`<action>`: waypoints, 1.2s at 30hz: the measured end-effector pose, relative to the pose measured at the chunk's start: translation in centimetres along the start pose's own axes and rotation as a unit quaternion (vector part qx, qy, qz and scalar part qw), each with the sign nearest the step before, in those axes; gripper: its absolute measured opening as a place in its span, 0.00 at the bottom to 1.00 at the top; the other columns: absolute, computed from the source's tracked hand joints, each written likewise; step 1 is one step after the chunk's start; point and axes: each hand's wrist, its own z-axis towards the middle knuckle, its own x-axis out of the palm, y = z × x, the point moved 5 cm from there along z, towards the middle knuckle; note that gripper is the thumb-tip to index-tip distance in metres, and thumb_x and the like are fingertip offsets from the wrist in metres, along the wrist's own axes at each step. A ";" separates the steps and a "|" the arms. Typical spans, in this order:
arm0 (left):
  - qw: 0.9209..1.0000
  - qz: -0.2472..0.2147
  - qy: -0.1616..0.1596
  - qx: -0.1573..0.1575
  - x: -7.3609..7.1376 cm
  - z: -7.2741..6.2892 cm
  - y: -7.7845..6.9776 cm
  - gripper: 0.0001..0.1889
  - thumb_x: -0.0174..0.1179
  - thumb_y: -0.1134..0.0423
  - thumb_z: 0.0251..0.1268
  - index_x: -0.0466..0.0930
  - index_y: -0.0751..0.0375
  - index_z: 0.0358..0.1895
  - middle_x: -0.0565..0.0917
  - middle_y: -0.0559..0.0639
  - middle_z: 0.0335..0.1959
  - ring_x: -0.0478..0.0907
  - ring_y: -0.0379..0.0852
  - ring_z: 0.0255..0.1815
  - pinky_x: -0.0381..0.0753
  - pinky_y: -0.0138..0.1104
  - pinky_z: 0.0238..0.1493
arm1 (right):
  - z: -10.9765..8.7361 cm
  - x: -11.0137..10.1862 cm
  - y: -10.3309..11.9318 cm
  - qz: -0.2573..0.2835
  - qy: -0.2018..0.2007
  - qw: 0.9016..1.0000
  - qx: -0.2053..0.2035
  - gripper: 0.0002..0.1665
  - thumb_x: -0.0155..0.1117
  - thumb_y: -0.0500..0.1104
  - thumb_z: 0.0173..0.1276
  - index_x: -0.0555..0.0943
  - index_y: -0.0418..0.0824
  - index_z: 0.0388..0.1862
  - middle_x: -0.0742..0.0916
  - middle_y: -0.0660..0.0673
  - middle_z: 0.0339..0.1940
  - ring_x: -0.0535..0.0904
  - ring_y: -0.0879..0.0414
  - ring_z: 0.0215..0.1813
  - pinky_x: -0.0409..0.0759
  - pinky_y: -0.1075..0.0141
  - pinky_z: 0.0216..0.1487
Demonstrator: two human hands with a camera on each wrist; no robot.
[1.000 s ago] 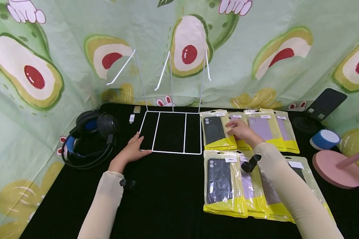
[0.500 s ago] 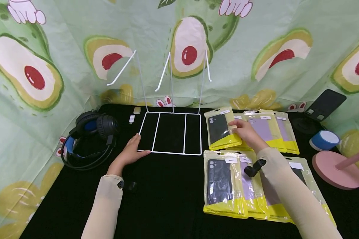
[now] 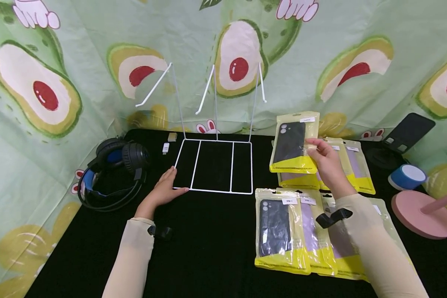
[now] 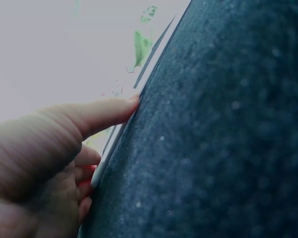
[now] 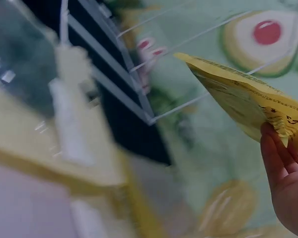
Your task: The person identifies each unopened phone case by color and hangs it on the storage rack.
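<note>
My right hand [image 3: 329, 167] pinches the right edge of a clear-and-yellow bag [image 3: 290, 140] with a black phone case inside, raised above the other packages. In the right wrist view this bag [image 5: 238, 99] is seen tilted from below, fingers at its lower edge. A white wire rack [image 3: 232, 167] with three upright hooked arms stands at the table's back. My left hand [image 3: 161, 193] rests at the front left corner of the rack's base, fingers extended. From the left wrist, the thumb [image 4: 109, 111] touches the base wire [image 4: 161, 53], with the other fingers beyond it.
Several bagged phone cases [image 3: 279, 231] lie in two overlapping rows on the right. Behind them are a black phone stand [image 3: 409, 132], blue tape [image 3: 407, 177] and a pink base [image 3: 422, 213]. Headphones [image 3: 111, 174] and a small USB stick [image 3: 165, 148] lie left of the rack.
The right hand has lifted the black-case bag off the back row, up and to the right, uncovering a purple-case bag beneath. The left hand has stayed at the rack's corner.
</note>
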 end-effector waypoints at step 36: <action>0.999 -0.011 -0.011 0.035 0.1 0.0 0.1 0.46 0.59 0.51 0.64 0.42 0.78 0.71 0.42 0.69 0.74 0.38 0.64 0.75 0.42 0.54 0.71 | -8.1 17.9 8.2 -0.026 0.236 0.924 -0.300 0.14 0.54 0.22 0.62 0.76 0.23 0.48 0.79 0.44 0.44 0.70 0.57 0.23 0.73 0.71 0.25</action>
